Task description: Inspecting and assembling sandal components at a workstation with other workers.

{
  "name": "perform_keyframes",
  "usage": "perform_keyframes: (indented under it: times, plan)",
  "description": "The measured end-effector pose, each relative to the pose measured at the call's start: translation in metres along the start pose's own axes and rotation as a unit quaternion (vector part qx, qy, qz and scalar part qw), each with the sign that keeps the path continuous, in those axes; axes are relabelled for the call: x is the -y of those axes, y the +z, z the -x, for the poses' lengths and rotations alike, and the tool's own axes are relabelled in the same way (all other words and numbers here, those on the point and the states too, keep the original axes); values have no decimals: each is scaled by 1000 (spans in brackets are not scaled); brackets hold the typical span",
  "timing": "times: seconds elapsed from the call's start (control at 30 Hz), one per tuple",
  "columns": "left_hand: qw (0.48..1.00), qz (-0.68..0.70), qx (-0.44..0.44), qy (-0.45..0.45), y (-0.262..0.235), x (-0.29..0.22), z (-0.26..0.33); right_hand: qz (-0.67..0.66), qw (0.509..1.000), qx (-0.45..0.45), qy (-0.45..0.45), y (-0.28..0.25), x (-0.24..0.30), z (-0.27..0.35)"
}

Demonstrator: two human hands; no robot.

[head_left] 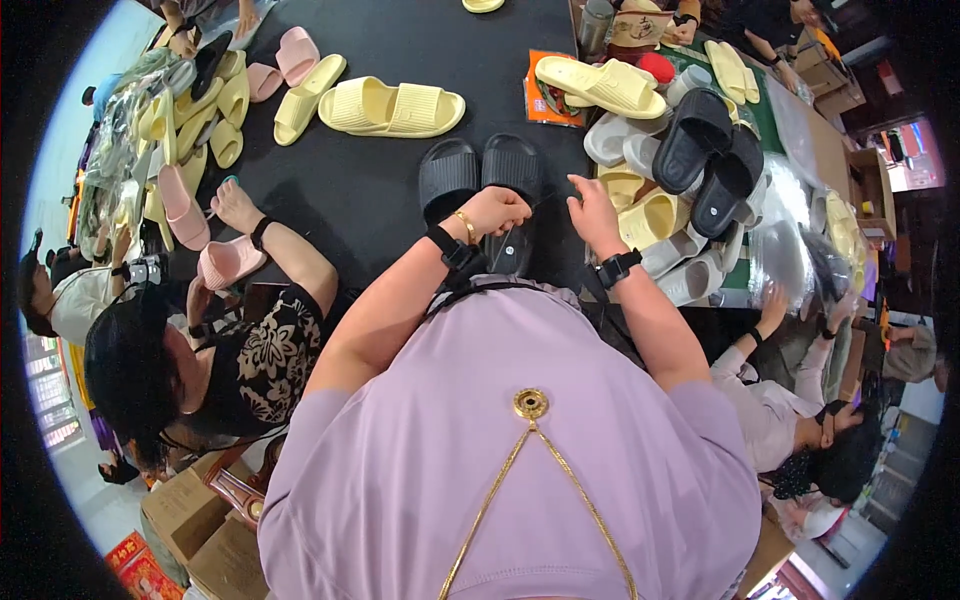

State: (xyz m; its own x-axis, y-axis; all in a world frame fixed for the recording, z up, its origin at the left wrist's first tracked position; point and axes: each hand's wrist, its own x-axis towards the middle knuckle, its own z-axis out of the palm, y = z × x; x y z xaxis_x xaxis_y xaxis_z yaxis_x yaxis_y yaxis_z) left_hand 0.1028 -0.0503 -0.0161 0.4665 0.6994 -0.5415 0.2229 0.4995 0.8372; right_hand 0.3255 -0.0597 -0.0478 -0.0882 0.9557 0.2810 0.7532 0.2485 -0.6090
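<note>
On the left, a black slipper [448,175] lies on the dark table [385,175], straight ahead of the body. Next comes the left hand [497,212] — fingers curled in, tips pinched; whether they grip anything thin, I cannot tell. It sits over the other black slipper [512,165], whose long axis runs away from the body, strap far, heel near. Farther right — apart from that slipper — is the right hand [597,218], fingers loosely parted, no slipper held. The left hand is nearer.
</note>
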Motion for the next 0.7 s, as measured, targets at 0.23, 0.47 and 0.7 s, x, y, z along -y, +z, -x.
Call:
perform_keyframes:
  times: [0.23, 0.47, 0.7]
  plan:
    - [987, -127, 72, 67, -21, -16, 51, -8, 977, 212, -34, -1, 2, 0]
    - [841, -374, -198, 337, -45, -4, 88, -83, 982, 30, -168, -36, 65, -6]
    - [739, -504, -200, 400, -32, 24, 92, -28, 916, 339, -212, -14, 47, 22]
